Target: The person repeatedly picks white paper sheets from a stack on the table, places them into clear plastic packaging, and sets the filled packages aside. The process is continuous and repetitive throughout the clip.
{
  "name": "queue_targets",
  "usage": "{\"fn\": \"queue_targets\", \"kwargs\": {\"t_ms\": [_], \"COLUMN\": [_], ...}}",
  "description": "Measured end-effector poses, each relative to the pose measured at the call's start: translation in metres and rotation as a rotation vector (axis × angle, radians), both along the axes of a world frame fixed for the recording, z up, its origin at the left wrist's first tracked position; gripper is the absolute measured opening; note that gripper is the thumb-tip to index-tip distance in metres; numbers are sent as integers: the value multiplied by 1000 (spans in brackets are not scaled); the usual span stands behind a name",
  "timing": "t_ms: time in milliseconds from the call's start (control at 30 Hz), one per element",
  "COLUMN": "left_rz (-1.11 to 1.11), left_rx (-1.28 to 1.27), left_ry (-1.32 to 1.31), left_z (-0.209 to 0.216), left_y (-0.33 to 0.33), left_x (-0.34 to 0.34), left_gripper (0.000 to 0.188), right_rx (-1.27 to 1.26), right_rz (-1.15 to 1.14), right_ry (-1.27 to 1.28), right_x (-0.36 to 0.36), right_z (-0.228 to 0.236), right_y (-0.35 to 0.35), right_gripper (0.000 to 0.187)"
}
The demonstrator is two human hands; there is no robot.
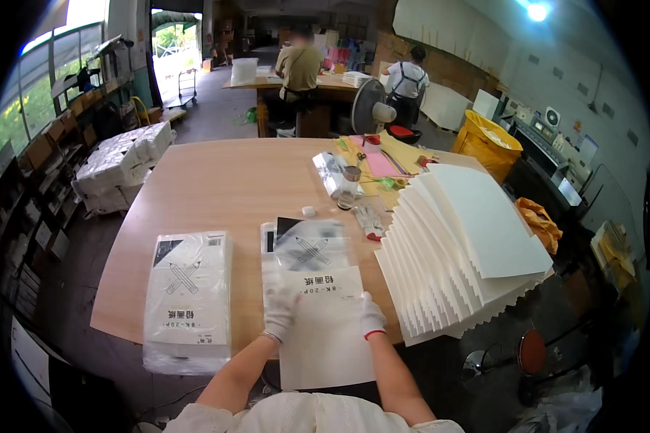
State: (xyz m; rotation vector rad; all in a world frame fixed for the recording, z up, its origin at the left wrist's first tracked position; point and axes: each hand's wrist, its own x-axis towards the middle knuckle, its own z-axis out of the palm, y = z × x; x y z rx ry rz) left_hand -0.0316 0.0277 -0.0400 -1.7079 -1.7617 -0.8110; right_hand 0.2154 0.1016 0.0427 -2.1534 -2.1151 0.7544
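A stack of white paper sheets (pixel 323 361) lies in front of me, its far end inside a clear printed plastic bag (pixel 318 242) with a crossed-pencil picture. My left hand (pixel 280 314), in a white glove and slightly blurred, is closed on the paper's left edge, beside the bag's near end. Along the right edge, my right hand (pixel 372 317), gloved in white with a red cuff, grips the same stack. On the left lies a pile of filled, clear-wrapped paper packs (pixel 188 303). Fanned stacks of white paper (pixel 440 260) spread over the table's right side.
Tape rolls (pixel 372 143), a glass jar (pixel 349 187) and a spare glove (pixel 369 219) lie on the wooden table (pixel 217 180). Beyond stand a fan (pixel 368 105), a yellow sack (pixel 485 144) and two people at another table. Wrapped bundles (pixel 123 162) stand at left.
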Motion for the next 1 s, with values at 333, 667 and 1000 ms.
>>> {"fn": "queue_targets", "kwargs": {"t_ms": [333, 667, 1000], "left_rz": [-305, -193, -624], "left_rx": [-816, -664, -201], "left_ry": [-816, -1375, -828], "left_z": [128, 116, 205], "left_y": [-205, -232, -197], "left_x": [22, 13, -4], "left_gripper": [33, 10, 14], "right_rx": [45, -15, -420], "right_rz": [381, 272, -269], "right_ry": [301, 158, 1649], "right_x": [79, 96, -5], "right_z": [21, 40, -11], "right_y": [-168, -236, -202], "right_gripper": [65, 52, 36]}}
